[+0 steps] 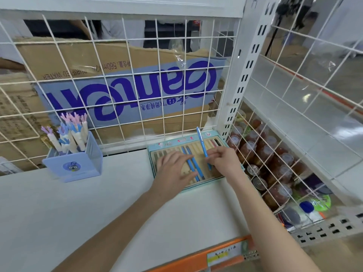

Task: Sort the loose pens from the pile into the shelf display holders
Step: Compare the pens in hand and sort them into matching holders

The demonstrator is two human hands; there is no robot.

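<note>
A flat teal-rimmed pen tray [170,143] with beige slots lies on the white shelf against the wire back. Two blue pens [193,163] lie side by side in its middle slots. My left hand [173,169] rests flat on the tray's left half, fingertips touching those pens. My right hand [224,160] pinches another blue pen [202,144], tilted up with its far end above the tray's back edge. Dark and red pens [215,142] sit in the rightmost slots.
A lilac cup holder [78,165] with several antler-topped pens stands at the left on the white shelf [98,203]. A wire grid [125,75] backs the shelf, with a cardboard box behind. Bottles [271,160] fill the lower shelf at right.
</note>
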